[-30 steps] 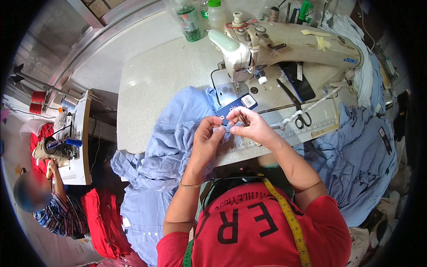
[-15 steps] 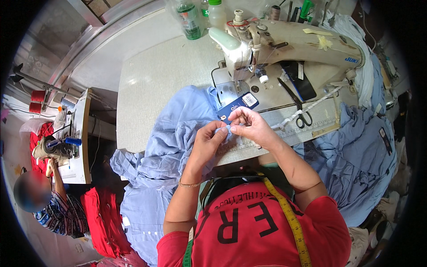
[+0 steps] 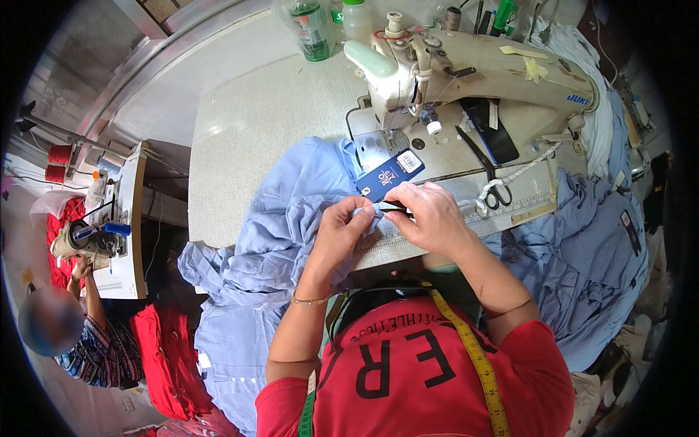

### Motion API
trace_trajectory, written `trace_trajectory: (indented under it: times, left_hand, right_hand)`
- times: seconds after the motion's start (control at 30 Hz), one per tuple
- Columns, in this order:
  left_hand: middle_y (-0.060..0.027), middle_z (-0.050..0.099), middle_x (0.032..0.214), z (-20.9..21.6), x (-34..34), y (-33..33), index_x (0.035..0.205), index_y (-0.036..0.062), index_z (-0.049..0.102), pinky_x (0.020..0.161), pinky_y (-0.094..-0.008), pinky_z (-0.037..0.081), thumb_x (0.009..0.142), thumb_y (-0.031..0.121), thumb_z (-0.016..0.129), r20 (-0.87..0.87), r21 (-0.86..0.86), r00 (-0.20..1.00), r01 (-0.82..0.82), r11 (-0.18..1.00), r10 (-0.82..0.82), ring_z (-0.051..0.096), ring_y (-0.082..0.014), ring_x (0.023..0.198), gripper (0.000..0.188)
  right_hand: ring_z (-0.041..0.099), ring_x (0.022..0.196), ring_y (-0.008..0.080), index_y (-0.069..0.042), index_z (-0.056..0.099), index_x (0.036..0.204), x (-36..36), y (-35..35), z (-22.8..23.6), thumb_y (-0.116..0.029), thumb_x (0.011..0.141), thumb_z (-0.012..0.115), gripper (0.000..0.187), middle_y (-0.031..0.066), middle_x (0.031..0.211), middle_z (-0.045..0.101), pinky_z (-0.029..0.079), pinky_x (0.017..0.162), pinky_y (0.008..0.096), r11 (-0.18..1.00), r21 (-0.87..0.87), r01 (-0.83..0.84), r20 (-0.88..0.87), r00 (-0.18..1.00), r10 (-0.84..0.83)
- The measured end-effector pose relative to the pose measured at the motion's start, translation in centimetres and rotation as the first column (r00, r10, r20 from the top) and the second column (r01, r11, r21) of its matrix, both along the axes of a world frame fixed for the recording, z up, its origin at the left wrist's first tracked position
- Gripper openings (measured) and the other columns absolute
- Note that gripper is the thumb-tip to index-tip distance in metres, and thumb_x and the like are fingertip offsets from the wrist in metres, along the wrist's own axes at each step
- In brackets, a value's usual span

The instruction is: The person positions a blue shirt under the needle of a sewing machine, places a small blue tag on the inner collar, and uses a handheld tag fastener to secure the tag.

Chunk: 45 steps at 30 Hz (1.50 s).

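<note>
Light blue cloth of a garment [image 3: 284, 193] is pinched between the thumb and fingers of my left hand [image 3: 341, 227], at the table's near edge. Beside it my right hand [image 3: 435, 218] is closed around a small dark tool [image 3: 396, 208], whose tip meets the pinched cloth. Fingers cover most of that tool, so its exact kind does not show. Just beyond both hands lies a dark blue hang tag [image 3: 389, 177] with a white label. The garment spreads left over the tabletop and hangs off the near edge.
A sewing machine [image 3: 466, 65] stands behind the tag. Black scissors [image 3: 489, 171], a phone [image 3: 491, 131] and a twisted white cord [image 3: 520, 164] lie to its near side. Blue garments [image 3: 575, 255] are heaped at right. At far left another person [image 3: 102, 349] works at a second machine.
My right hand has turned over, knuckles up, and the dark tool now points at the cloth. The left hand keeps its pinch. The hang tag appears shifted slightly.
</note>
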State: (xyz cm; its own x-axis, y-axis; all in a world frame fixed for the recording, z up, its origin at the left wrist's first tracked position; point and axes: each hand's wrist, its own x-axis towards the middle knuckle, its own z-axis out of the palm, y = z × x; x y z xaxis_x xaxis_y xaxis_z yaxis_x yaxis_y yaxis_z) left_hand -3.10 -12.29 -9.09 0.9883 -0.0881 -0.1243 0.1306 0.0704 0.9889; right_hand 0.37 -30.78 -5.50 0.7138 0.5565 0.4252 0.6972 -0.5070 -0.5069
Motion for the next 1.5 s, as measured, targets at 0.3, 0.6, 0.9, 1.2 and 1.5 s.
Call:
trace_trajectory:
  times: [0.3,0.6,0.9,1.2,1.5]
  left_hand:
    - [0.0045,0.053,0.068,0.3,0.0,-0.2,0.086,0.0012,0.059,0.054,-0.0186,0.037,0.088,0.013,0.056,0.016,0.023,1.0,-0.005,1.0,0.005,0.045,-0.0026,0.06,0.013]
    - [0.004,0.053,0.068,0.3,0.0,-0.2,0.085,0.0005,0.059,0.054,-0.0189,0.037,0.088,0.014,0.057,0.001,0.042,1.0,-0.002,0.999,0.002,0.046,-0.003,0.061,0.014]
    - [0.0046,0.052,0.067,0.0,0.0,-0.2,0.085,0.0007,0.059,0.053,-0.0187,0.036,0.087,0.013,0.057,0.006,0.063,1.0,-0.001,0.998,0.0,0.044,-0.0025,0.06,0.013]
    - [0.0044,0.052,0.068,-0.5,0.0,0.0,0.087,0.0011,0.06,0.055,-0.0195,0.037,0.088,0.013,0.055,0.004,0.02,1.0,0.007,1.0,-0.007,0.045,-0.0032,0.061,0.012]
    - [0.0044,0.055,0.077,-0.3,-0.1,0.3,0.089,0.0025,0.06,0.061,-0.0184,0.037,0.088,0.01,0.054,-0.026,-0.044,0.999,0.045,0.998,-0.046,0.046,-0.0027,0.069,0.01]
  right_hand:
    - [0.057,0.066,0.0235,-0.01,0.055,0.088,-0.1,0.1,0.8,-0.016,0.073,0.065,0.019,0.0044,0.073,0.055,0.042,0.061,0.0347,0.995,-0.095,-0.008,0.166,0.986,0.024]
    - [0.058,0.063,0.0181,-0.01,0.052,0.08,-0.1,0.3,1.4,-0.014,0.075,0.061,0.011,0.0029,0.069,0.052,0.04,0.06,0.0321,0.984,-0.18,-0.006,0.249,0.967,0.052]
    - [0.057,0.061,0.0171,-0.011,0.05,0.078,0.1,0.5,1.3,-0.011,0.076,0.056,0.007,0.0022,0.068,0.051,0.041,0.06,0.0309,0.975,-0.221,-0.024,0.284,0.955,0.088]
    - [0.058,0.064,0.0214,-0.011,0.054,0.083,0.3,0.5,0.8,-0.014,0.074,0.061,0.013,0.0036,0.072,0.056,0.043,0.061,0.033,0.991,-0.127,-0.051,0.175,0.982,0.073]
    - [0.062,0.072,0.025,-0.008,0.06,0.089,1.2,0.0,-1.0,-0.017,0.071,0.069,0.022,0.0081,0.079,0.063,0.047,0.063,0.0335,0.986,0.141,-0.084,-0.272,0.955,0.12]
